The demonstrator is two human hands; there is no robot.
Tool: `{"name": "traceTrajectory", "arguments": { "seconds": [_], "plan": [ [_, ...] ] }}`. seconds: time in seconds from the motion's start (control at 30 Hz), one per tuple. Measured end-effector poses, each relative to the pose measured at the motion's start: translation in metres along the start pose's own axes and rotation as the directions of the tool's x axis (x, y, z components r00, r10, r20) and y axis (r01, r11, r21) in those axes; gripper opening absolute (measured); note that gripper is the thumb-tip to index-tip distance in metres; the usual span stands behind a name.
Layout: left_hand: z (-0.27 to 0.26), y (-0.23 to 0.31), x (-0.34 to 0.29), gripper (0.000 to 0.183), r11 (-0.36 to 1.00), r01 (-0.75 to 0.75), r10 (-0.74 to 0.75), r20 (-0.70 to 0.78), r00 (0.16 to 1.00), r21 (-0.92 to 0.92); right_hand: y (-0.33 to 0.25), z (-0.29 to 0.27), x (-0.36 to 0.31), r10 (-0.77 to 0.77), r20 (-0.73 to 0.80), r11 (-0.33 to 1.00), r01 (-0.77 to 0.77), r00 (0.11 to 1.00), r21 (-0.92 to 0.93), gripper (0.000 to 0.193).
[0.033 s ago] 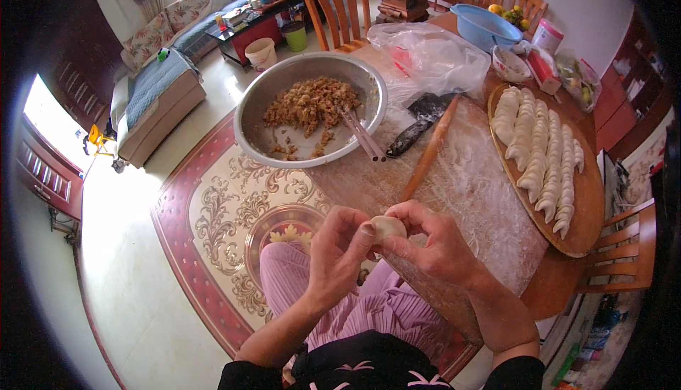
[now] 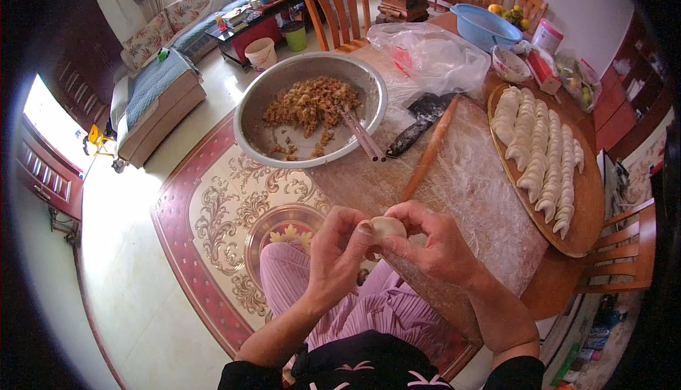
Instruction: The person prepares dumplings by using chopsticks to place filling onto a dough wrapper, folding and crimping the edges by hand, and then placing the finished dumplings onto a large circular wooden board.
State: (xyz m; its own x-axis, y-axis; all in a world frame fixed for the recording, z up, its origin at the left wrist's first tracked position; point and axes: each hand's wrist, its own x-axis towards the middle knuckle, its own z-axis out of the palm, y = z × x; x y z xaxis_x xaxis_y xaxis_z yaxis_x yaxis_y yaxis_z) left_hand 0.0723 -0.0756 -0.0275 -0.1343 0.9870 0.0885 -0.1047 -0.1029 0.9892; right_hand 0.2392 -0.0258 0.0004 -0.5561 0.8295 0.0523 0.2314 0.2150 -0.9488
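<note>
Between my two hands, above my lap and the near edge of the floured board, is a pale dumpling [image 2: 387,228]. My left hand [image 2: 340,246] pinches its left side, thumb toward me. My right hand [image 2: 433,241] grips the right side with thumb and fingers. A rolling pin [image 2: 430,150] lies just beyond my hands on the floured board [image 2: 482,184]. Further off to the left stands a metal basin [image 2: 245,124] of minced filling [image 2: 308,102], with chopsticks [image 2: 360,133] leaning in it. Rows of shaped dumplings [image 2: 543,152] cover a round wooden tray [image 2: 586,230] at the right.
A dark-handled cleaver [image 2: 418,122] lies next to the basin. Behind it are a crumpled plastic bag [image 2: 433,56], a blue basin [image 2: 485,26] and a small bowl [image 2: 510,65]. Wooden chairs stand at the far side [image 2: 336,8] and at the right [image 2: 624,248].
</note>
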Motion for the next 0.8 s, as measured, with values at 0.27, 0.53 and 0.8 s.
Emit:
{"name": "traceTrajectory", "arguments": {
  "seconds": [0.27, 0.53, 0.8],
  "plan": [
    [-0.0008, -0.0080, -0.0004, 0.017, 0.996, -0.005, 0.006, -0.017, 1.000, 0.088, 0.0004, 0.0007, 0.0002, -0.001, -0.015, 0.998, 0.000, 1.000, -0.059, 0.033],
    [-0.0006, -0.0070, 0.0007, 0.017, 0.983, -0.042, 0.044, -0.007, 0.999, 0.180, 0.0014, 0.0001, -0.0001, -0.016, -0.014, 0.998, 0.015, 1.000, -0.053, 0.033],
    [-0.0002, -0.0042, -0.0008, 0.017, 0.982, -0.005, 0.006, -0.005, 1.000, 0.190, 0.0007, -0.0004, 0.0001, -0.036, 0.005, 0.999, 0.036, 0.999, -0.028, 0.031]
  ]
}}
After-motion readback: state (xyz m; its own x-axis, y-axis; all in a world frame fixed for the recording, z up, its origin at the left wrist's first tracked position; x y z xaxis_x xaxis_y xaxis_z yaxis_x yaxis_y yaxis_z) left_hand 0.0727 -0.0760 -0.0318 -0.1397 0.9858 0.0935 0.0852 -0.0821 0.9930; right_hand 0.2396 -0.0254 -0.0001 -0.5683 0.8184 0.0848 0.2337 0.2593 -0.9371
